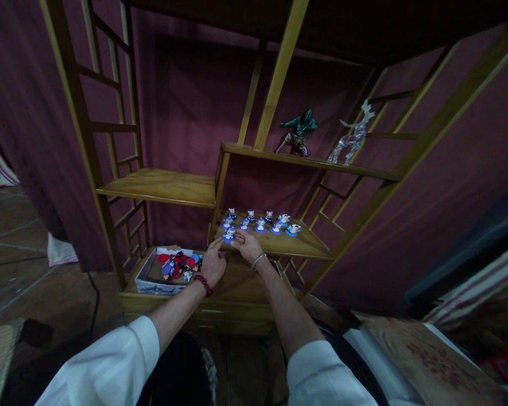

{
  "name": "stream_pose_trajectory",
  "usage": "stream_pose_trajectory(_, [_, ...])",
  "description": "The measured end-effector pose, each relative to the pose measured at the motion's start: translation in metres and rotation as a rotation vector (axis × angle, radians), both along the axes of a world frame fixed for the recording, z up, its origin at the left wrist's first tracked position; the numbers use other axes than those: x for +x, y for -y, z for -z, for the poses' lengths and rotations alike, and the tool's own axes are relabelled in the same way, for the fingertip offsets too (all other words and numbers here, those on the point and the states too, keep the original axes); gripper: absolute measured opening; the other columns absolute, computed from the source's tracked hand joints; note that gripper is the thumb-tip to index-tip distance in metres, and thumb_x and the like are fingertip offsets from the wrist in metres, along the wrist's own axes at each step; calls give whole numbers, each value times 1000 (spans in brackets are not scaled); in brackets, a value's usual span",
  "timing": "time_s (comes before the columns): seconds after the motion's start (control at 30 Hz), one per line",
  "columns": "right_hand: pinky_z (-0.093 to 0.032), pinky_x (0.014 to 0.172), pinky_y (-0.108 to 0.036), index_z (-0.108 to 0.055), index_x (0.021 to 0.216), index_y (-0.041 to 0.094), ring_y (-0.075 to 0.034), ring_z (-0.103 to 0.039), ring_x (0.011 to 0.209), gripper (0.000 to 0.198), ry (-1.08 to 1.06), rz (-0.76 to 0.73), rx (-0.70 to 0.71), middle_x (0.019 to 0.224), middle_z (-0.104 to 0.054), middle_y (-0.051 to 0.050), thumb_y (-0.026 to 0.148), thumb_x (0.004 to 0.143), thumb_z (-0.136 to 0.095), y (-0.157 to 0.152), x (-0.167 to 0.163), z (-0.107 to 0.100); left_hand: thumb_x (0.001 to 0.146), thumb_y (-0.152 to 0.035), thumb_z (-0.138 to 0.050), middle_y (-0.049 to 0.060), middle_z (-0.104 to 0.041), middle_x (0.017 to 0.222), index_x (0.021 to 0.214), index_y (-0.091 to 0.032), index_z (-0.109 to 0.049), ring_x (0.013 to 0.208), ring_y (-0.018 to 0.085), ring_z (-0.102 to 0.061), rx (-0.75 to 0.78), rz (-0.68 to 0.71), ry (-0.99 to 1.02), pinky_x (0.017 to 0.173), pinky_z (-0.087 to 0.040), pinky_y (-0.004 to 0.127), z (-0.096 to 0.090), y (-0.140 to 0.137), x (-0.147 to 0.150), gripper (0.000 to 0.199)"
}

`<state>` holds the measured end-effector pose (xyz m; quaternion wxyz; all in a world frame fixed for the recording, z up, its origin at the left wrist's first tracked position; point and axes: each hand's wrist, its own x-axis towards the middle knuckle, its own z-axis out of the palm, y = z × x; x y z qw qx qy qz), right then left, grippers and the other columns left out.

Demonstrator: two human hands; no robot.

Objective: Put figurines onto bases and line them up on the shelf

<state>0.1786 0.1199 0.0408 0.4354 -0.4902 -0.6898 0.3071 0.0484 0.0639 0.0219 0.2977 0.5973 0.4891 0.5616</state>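
A small purple-and-white figurine (228, 234) on a round purple base stands at the front left of the low wooden shelf (275, 245). My left hand (214, 264) reaches its left side, with the index finger at the base. From the right, the fingers of my right hand (248, 246) close on the same figurine, so it sits between both hands. Behind it is a row of similar purple figurines (260, 225). Blue-based figurines (293, 230) stand to the right, and small dark-and-white figurines (251, 216) form the back row.
An open cardboard box (152, 287) with several red, blue and purple figurines lies on the cabinet top at the left. Above are a bare wooden shelf (161, 186), a green-hooded statue (298, 135) and a clear deer figure (353, 136). Wooden posts (279, 73) frame the shelves.
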Motion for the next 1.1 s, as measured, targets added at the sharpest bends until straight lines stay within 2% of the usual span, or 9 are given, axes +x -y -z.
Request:
stream_pose_trajectory(0.13, [-43,88,-31,-54,97,18,-12,-57,94,33,-51,-52,-4,96,-63,-3,7,66,-53,-2,4,-4,62,4,-39,9,-49,120,107,-13,-56,111,16,-44,52,8,-67,92,-39,28,0,4,-2,51])
stream_pose_trajectory(0.23, [-45,86,-30,-55,95,17,-12,-59,90,29,-67,-20,6,94,-64,-4,7,69,-48,-5,9,-8,64,3,-38,9,-48,120,111,-13,-53,110,16,-44,100,-4,-126,95,-36,30,1,6,-2,52])
stream_pose_trajectory(0.4, [-51,70,-25,-55,98,16,-14,-60,84,30,-21,62,-26,100,-62,-6,10,69,-50,-13,8,-12,66,1,-37,7,-49,120,112,-13,-52,112,16,-43,135,-32,-187,98,-33,32,4,6,-2,50])
stream_pose_trajectory(0.53, [-52,61,-21,-54,101,17,-12,-62,77,35,55,90,-37,104,-61,-6,6,69,-47,-21,2,-12,67,1,-35,7,-49,121,113,-13,-51,113,15,-42,145,-27,-205,99,-32,31,6,6,-4,51])
stream_pose_trajectory(0.67, [-50,69,-20,-54,105,19,-11,-62,79,42,138,110,2,102,-62,-4,2,67,-46,-28,-2,-14,68,0,-35,6,-48,122,115,-15,-51,114,14,-41,131,-8,-215,100,-31,30,4,9,-7,52])
stream_pose_trajectory(0.8, [-47,78,-21,-56,102,18,-12,-61,85,36,234,141,68,98,-63,-4,5,70,-48,-31,-5,-21,68,0,-36,4,-46,124,117,-18,-49,114,14,-41,106,-6,-213,99,-31,29,5,11,-7,54])
stream_pose_trajectory(0.93, [-46,81,-22,-58,100,20,-13,-60,87,33,345,208,105,92,-66,-3,6,70,-49,-30,-8,-28,69,-1,-37,2,-46,125,119,-20,-47,114,14,-41,89,-12,-218,99,-31,29,5,13,-7,54])
stream_pose_trajectory(1.1, [-45,82,-23,-55,106,17,-15,-59,90,37,399,219,117,92,-66,-5,7,70,-49,-33,-10,-30,68,0,-36,3,-46,125,120,-20,-46,116,14,-39,106,-3,-223,99,-31,29,3,14,-7,56])
